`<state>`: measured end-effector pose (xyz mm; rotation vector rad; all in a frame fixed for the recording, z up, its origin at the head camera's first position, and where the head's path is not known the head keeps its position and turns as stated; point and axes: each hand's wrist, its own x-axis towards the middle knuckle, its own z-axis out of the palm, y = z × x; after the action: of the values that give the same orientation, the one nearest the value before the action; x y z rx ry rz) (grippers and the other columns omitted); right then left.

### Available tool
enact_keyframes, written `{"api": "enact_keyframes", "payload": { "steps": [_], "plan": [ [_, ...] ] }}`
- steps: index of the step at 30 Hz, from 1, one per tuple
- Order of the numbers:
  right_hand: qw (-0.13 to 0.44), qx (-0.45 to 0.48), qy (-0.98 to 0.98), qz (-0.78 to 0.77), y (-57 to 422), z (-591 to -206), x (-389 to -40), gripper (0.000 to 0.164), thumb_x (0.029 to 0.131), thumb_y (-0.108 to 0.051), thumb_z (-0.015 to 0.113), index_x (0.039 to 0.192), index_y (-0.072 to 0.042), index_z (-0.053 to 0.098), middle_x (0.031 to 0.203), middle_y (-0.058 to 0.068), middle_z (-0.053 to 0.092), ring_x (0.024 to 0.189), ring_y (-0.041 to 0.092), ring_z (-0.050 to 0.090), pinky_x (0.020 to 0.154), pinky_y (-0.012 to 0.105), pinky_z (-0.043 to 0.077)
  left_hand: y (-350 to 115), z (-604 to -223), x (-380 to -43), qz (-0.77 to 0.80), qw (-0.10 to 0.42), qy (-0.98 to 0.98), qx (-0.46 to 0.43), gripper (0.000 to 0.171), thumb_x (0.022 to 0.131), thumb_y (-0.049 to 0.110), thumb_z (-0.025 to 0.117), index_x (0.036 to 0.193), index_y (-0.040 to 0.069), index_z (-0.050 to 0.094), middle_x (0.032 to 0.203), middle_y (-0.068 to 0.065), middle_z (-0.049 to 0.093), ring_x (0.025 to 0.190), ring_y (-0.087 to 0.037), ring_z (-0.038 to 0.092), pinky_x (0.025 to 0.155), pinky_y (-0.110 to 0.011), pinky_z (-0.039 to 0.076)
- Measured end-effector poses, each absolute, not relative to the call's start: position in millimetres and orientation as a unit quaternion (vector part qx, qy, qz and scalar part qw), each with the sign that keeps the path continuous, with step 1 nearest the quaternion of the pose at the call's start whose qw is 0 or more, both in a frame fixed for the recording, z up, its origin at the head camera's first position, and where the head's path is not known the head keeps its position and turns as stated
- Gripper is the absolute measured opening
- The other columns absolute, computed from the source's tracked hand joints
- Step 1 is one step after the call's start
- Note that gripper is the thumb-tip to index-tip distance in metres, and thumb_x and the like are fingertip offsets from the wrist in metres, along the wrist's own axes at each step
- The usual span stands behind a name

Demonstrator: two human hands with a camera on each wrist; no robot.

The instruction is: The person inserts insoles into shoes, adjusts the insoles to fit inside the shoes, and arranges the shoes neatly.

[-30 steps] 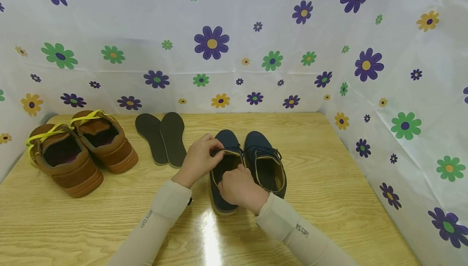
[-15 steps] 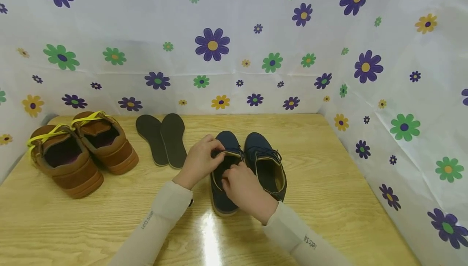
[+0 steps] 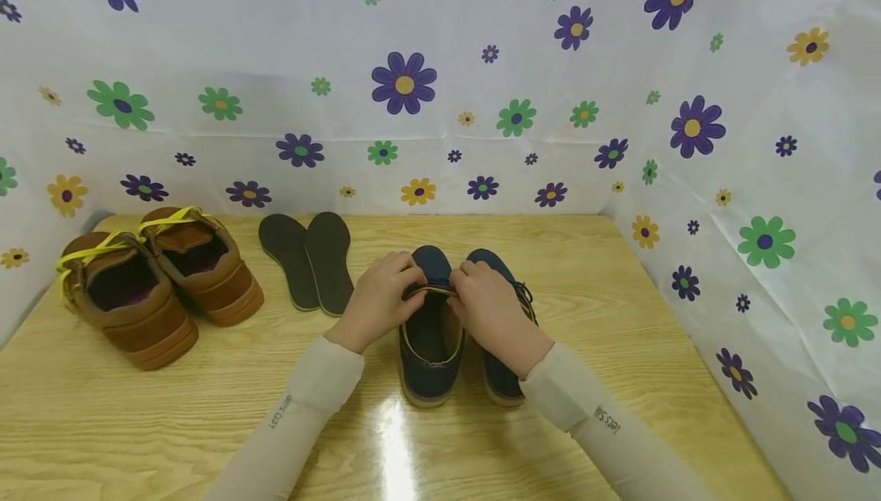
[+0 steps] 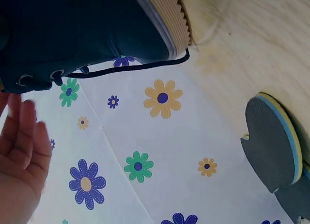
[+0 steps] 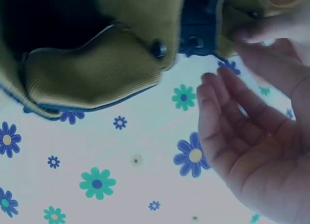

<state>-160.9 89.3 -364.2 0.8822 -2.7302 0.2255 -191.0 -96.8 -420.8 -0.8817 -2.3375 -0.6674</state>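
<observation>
Left hand [image 3: 377, 300]: its grip is pinching the left side of the front collar
Right hand [image 3: 499, 319]: its grip is pinching that same collar's right side
Left navy shoe [image 3: 431, 380]: it's sitting upright on the bench [image 3: 606, 294] between both hands; the collar work is looking underway, not finished
Right navy shoe [image 3: 504, 388]: it's standing just beside, partly hiding under the right hand
Insoles [image 3: 329, 268]: they're lying outside the shoes, apparently awaiting their turn
Brown shoes [image 3: 147, 342]: they're standing well apart, untouched, yellow laces showing

It looks like a staged corner, room type unclear: a wood-grain bench [image 3: 606, 302] hemmed by white flower-printed sheeting [image 3: 289, 42] along the far and right sides.
</observation>
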Motion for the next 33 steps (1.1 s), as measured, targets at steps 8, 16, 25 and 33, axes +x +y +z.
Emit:
{"api": "enact_keyframes", "payload": {
  "steps": [8, 16, 25, 33],
  "plan": [
    [0.086, 0.308, -0.947, 0.02, 86.6, -369.1, -173.4, 0.014, 0.092, -0.012, 0.066, 0.097, 0.001, 0.065, 0.085, 0.012, 0.06, 0.074, 0.027, 0.058, 0.066, 0.038, 0.051, -97.6, -422.1, -192.4, -0.232, 0.29, -0.858, -0.354, 0.012, 0.08, 0.006, 0.077, 0.079, 0.008, 0.065, 0.082, -0.002, 0.052, 0.075, -0.019, 0.05, 0.07, -0.034, 0.044],
    [0.079, 0.284, -0.953, 0.067, 86.0, -373.2, -177.1, 0.009, 0.093, -0.01, 0.064, 0.09, -0.001, 0.066, 0.079, 0.008, 0.059, 0.068, 0.022, 0.058, 0.06, 0.034, 0.05, -97.5, -421.7, -191.0, -0.231, 0.275, -0.866, -0.347, 0.012, 0.082, 0.008, 0.076, 0.081, 0.009, 0.064, 0.083, -0.001, 0.053, 0.075, -0.018, 0.051, 0.069, -0.034, 0.045],
    [0.025, 0.238, -0.954, 0.183, 98.0, -361.7, -168.4, 0.009, 0.093, -0.011, 0.065, 0.09, -0.003, 0.068, 0.078, 0.003, 0.057, 0.066, 0.015, 0.05, 0.06, 0.03, 0.045, -96.4, -416.5, -184.6, -0.236, 0.237, -0.88, -0.338, 0.011, 0.083, 0.009, 0.075, 0.086, 0.008, 0.065, 0.086, -0.001, 0.053, 0.074, -0.015, 0.049, 0.064, -0.029, 0.045],
    [0.073, 0.126, -0.959, 0.242, 140.4, -350.3, -156.4, 0.016, 0.093, -0.009, 0.063, 0.098, 0.003, 0.072, 0.087, 0.011, 0.068, 0.073, 0.021, 0.061, 0.069, 0.037, 0.052, -96.1, -412.3, -182.2, -0.221, 0.221, -0.893, -0.324, 0.011, 0.084, 0.011, 0.075, 0.089, 0.007, 0.068, 0.086, -0.002, 0.053, 0.072, -0.015, 0.05, 0.062, -0.028, 0.046]
  ]
}}
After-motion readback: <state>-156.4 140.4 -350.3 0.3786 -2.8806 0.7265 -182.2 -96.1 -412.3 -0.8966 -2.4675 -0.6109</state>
